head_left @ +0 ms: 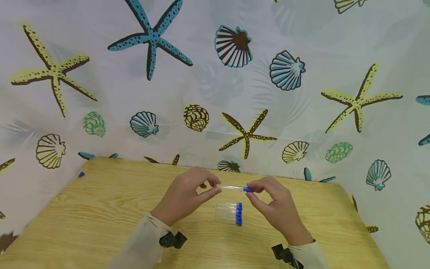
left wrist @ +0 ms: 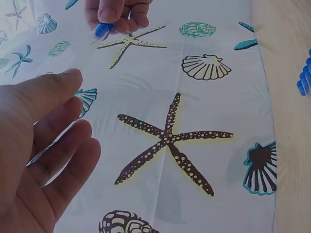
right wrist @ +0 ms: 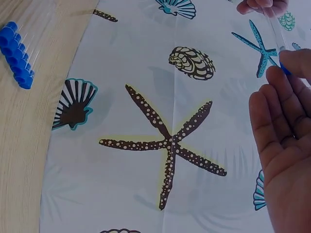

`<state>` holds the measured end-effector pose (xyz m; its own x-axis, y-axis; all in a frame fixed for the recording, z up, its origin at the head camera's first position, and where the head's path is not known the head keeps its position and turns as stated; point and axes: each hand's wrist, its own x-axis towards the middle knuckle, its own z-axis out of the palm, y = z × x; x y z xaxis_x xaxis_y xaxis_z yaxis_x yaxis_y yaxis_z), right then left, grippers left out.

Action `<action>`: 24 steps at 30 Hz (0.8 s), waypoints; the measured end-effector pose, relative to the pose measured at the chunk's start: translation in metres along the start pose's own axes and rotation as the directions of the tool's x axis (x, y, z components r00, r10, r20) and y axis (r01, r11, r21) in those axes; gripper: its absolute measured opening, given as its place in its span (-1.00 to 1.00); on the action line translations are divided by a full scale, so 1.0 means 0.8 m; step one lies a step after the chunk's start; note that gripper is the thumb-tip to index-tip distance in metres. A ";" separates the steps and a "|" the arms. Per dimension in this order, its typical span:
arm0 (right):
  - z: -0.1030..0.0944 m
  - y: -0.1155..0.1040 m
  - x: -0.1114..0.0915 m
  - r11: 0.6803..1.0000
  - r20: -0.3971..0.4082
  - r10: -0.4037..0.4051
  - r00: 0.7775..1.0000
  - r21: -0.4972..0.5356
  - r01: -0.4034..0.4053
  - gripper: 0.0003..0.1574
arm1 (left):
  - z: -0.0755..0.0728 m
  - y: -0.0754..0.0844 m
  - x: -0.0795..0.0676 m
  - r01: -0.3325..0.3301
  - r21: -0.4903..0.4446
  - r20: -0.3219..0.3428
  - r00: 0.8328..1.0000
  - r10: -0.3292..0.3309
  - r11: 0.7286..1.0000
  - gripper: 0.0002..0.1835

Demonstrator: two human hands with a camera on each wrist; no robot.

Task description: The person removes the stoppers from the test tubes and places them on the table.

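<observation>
Between my two hands a clear test tube (head_left: 230,187) with a blue cap (head_left: 248,189) is held level above the table. My left hand (head_left: 188,192) pinches its bare end between thumb and forefinger. At the capped end, my right hand (head_left: 276,203) grips the blue cap with thumb and fingertips. In the right wrist view the right hand (right wrist: 286,111) partly hides that cap. Just below the held tube, several capped test tubes (head_left: 228,213) lie side by side on the table, their blue caps all pointing right.
A single small blue cap (head_left: 81,174) lies at the far left edge of the wooden table (head_left: 121,194). Behind the table hangs a white cloth (head_left: 201,86) printed with starfish and shells. Each wrist wears a small black device.
</observation>
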<state>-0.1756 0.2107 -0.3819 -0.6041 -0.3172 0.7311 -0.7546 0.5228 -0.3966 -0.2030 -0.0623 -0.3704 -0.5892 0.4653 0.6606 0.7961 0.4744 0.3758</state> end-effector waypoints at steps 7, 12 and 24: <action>0.005 -0.003 0.003 1.000 -0.024 -0.009 1.000 0.019 0.010 -0.63 | -0.004 0.004 -0.004 0.025 0.036 -0.013 1.000 -0.024 0.999 -0.88; 0.010 -0.004 -0.001 1.000 -0.040 -0.001 0.999 0.025 0.002 -0.62 | -0.007 0.004 -0.007 0.016 0.063 -0.017 1.000 -0.015 0.998 -0.86; 0.015 -0.002 -0.011 1.000 -0.038 0.004 0.999 0.010 -0.004 -0.61 | -0.002 0.002 -0.013 0.025 0.079 0.001 1.000 -0.025 0.997 -0.74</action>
<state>-0.1721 0.2027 -0.3945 -0.5972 -0.2848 0.7499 -0.7548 0.5158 -0.4052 -0.1955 -0.0677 -0.3759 -0.6090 0.4544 0.6501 0.7678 0.5433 0.3395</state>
